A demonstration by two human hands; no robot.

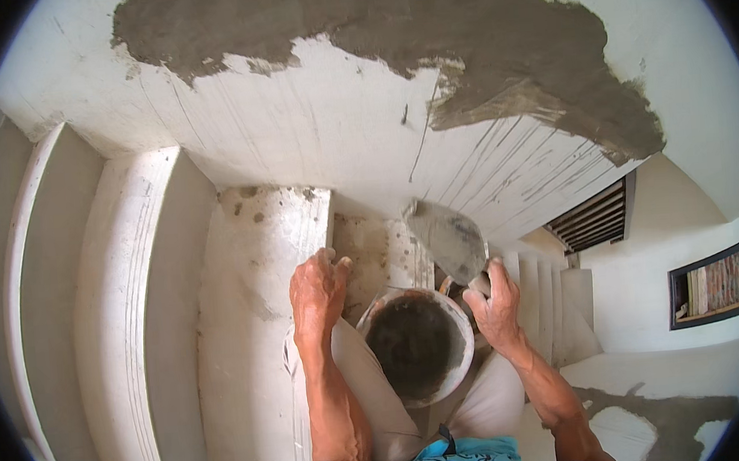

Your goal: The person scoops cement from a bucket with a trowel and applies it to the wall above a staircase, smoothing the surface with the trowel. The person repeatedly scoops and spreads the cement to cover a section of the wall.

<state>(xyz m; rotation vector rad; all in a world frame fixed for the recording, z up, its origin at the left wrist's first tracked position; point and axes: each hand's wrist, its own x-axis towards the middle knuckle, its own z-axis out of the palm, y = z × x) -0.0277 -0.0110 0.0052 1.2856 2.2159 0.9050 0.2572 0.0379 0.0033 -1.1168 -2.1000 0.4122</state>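
My right hand [495,312] is closed on the handle of a grey, mortar-smeared trowel [445,235], whose blade is raised above and beyond a round bucket [367,303]. Between my legs, this bucket holds dark wet mortar [412,343]. Over my knee, my left hand [318,290] has its fingers loosely curled and thumb apart beside a stair edge, with nothing visible in it. A large dark grey patch of mortar [372,20] covers part of the white wall [258,110] ahead, with streaks below it.
White steps rise at left [109,300], a spotted step [250,239] lies beside me, and more steps [546,304] descend at right. A dark slatted grille [591,215] and framed window [712,284] are at right, above a grey-patched white surface [636,366].
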